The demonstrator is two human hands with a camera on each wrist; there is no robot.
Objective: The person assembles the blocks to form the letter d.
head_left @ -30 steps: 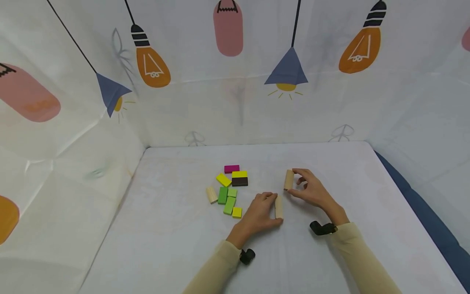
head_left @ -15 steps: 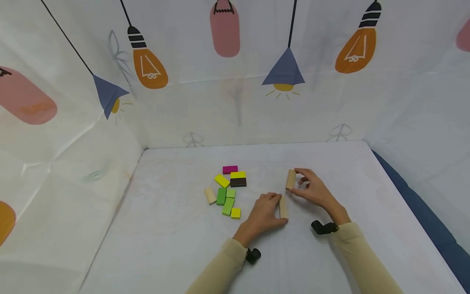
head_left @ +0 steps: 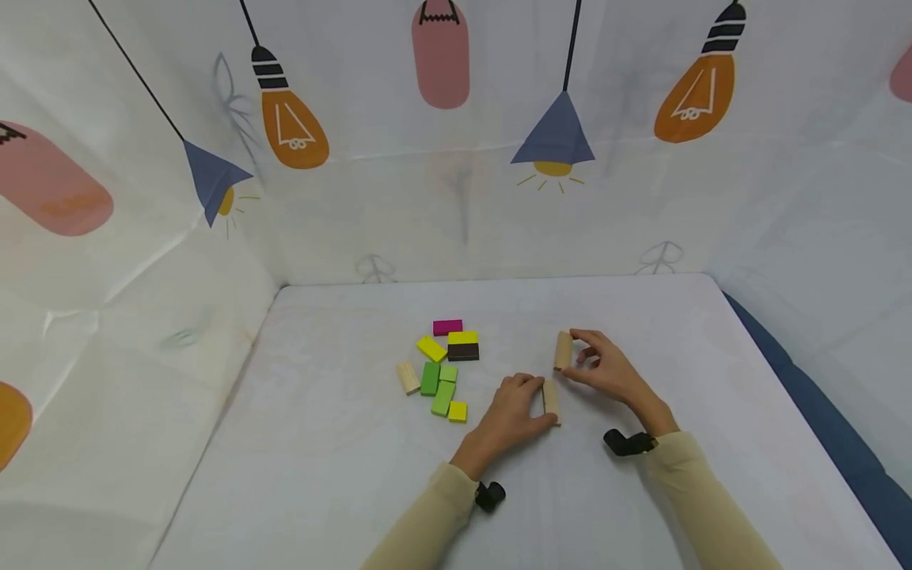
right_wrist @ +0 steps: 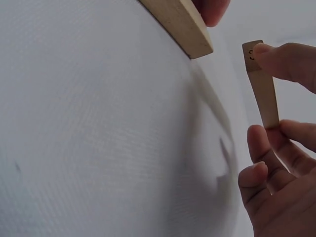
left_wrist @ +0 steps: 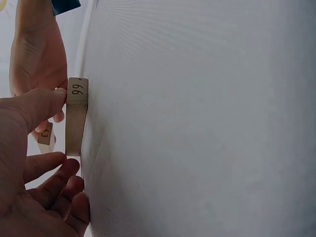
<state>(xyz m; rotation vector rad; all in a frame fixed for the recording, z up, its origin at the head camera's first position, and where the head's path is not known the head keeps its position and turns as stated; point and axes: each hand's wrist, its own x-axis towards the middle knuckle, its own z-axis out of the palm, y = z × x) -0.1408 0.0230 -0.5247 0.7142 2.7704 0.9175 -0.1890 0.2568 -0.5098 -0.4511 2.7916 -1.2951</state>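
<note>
My left hand (head_left: 506, 416) pinches a plain wooden block (head_left: 552, 402) lengthwise between thumb and fingertips. In the left wrist view this block (left_wrist: 75, 128) has "66" printed on its end and lies close along the white tabletop. Slightly farther away and to the right, my right hand (head_left: 609, 372) grips another plain wooden block (head_left: 563, 351) by its two ends. The right wrist view has the thumb partly covering the number on that block's end (right_wrist: 263, 96); "53" is readable on it in the left wrist view. The near end of the right block sits just beyond the left block's far end.
Left of the hands is a loose group: green blocks (head_left: 431, 379), yellow blocks (head_left: 431, 349), a dark brown block (head_left: 463, 351), a magenta block (head_left: 447, 327) and a plain wooden block (head_left: 408, 378). A white table (head_left: 321, 459) spreads beneath, with a patterned cloth wall (head_left: 427, 214) behind.
My left hand has shifted a little to the right with its block, and its thumb now lies slightly farther up the block's near end. The right hand has barely moved; the coloured blocks stay put.
</note>
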